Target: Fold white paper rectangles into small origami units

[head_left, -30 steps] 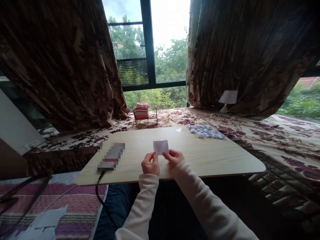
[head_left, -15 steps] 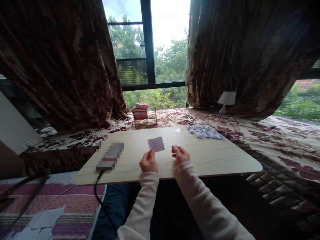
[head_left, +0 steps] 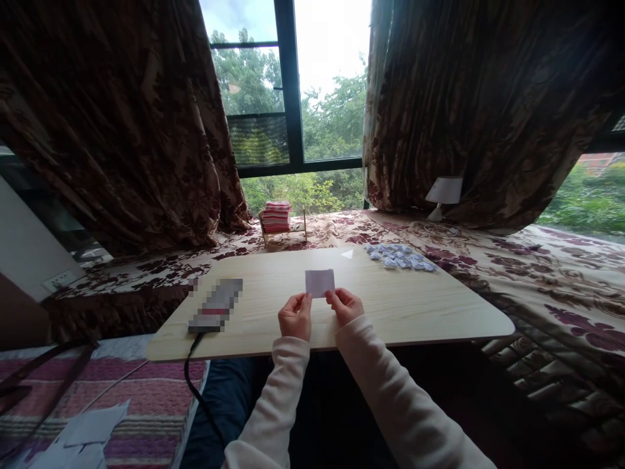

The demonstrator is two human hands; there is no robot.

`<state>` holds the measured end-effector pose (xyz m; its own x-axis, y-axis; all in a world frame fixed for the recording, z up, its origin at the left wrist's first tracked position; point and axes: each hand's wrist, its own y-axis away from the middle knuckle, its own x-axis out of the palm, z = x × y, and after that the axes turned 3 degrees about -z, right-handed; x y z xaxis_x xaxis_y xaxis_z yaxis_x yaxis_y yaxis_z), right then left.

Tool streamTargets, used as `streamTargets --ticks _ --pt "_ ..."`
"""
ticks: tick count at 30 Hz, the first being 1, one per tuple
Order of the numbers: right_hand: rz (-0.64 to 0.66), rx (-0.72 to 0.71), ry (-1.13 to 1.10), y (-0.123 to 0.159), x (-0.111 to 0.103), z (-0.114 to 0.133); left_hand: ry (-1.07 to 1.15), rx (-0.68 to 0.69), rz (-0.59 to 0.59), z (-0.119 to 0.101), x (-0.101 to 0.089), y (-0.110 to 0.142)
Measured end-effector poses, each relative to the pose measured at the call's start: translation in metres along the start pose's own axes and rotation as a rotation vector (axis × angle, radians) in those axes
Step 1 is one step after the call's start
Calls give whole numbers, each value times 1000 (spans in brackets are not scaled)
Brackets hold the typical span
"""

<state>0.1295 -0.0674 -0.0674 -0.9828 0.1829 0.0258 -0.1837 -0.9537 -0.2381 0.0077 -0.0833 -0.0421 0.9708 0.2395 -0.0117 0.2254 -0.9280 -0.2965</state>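
paper square point(head_left: 320, 283): one, pale lilac-white, held up over the near middle of the table, its lower corners between the two hands.

left hand point(head_left: 295, 317): one, bare, in a cream sleeve; thumb and fingers pinched the lower left corner of the paper square.

right hand point(head_left: 344, 306): one, bare, in a matching sleeve; thumb and fingers pinched the lower right corner, so that the sheet was grasped from both sides.

table point(head_left: 430, 312): one, pale wood grain, rounded corners, beneath both hands.

folded pieces point(head_left: 400, 256): a cluster, small, whitish, spread at the far right part of the table; exact count could not be told.

white triangle point(head_left: 347, 254): one, small, flat, near the far edge, just left of the cluster.

pixelated device point(head_left: 215, 306): one, on the left part of the table, details blurred out; a black cable point(head_left: 191, 378) ran from its near end down over the edge.

beyond the table: a floral cloth point(head_left: 336, 228), bearing a small rack point(head_left: 305, 228) with red-and-white striped folded fabric point(head_left: 277, 217), and a white-shaded lamp point(head_left: 445, 191) to the right.

lower left: loose paper sheets point(head_left: 92, 426) on a striped quilt point(head_left: 156, 397).
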Motion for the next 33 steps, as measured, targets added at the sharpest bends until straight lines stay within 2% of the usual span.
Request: streamTargets --ticks 5,10,14,18,24,26,30,33 --pt "54 -27 5 1 3 5 -13 -3 116 1 -8 -3" --pt "121 -21 7 3 10 7 -22 25 132 7 -10 -2" --pt "135 4 15 4 12 6 -36 40 69 12 -9 0" --pt "96 23 -3 2 9 2 -40 28 -29 16 -9 -2" --pt "-122 20 -47 -7 -11 2 -58 31 -191 17 -17 -13" --pt "-141 -8 -62 -8 -11 6 -69 67 -173 12 -20 -12" --pt "-60 -97 -97 -2 4 13 -61 164 -42 -3 -21 -2" --pt "-10 -135 -121 2 10 14 -28 164 14 -12 -18 3"
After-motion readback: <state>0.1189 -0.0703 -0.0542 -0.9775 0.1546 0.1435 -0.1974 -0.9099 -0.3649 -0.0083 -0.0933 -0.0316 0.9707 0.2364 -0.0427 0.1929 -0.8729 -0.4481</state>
